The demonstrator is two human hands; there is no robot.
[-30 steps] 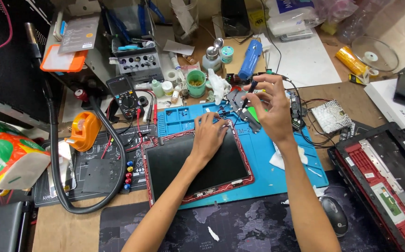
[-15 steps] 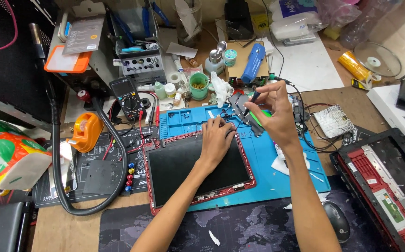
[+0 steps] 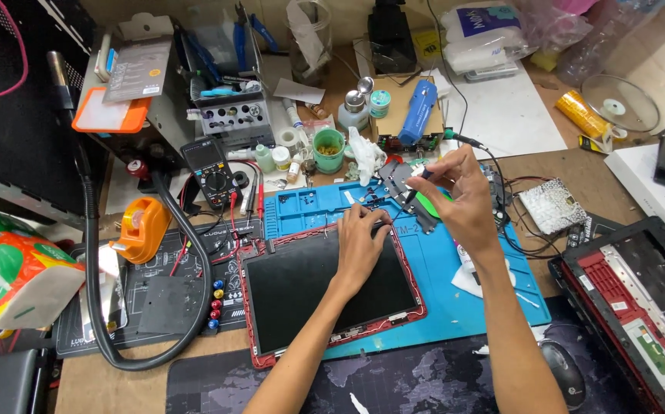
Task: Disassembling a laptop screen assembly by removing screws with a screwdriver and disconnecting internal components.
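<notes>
a cluttered wooden desk [image 3: 578, 165] is carrying everything here, and a big blue work mat [image 3: 470, 284] is lying across its middle. on that mat a dark flat screen panel in a red frame [image 3: 325, 287] is sitting tilted, taking up most of the mat's left half. off to the right a red-and-black opened laptop base [image 3: 639, 307] is lying at the desk edge, well apart from the hands. on the left a thick black hose [image 3: 187, 284] is curling around a dark grey mat [image 3: 156, 291], with an orange tape dispenser [image 3: 139, 228] just beside it and a black multimeter [image 3: 208, 170] behind.

the left hand [image 3: 359, 245] is resting palm down on the panel's upper right corner, fingers pressing at the top edge, grip flat and released, holding nothing. the right hand [image 3: 463, 199] is hovering above the mat's upper edge, its grip pinching a small dark metal bracket [image 3: 403, 188] between thumb and fingertips, lifted clear of the panel.

crowding in behind the hands: a green cup [image 3: 329, 149], a blue cylindrical tool [image 3: 418, 111], small bottles, and black wires [image 3: 516, 207] trailing just right of the right wrist. a black mouse [image 3: 564, 372] is sitting near the right forearm, and a mesh-patterned pad [image 3: 553, 205] is lying beyond the wires.
</notes>
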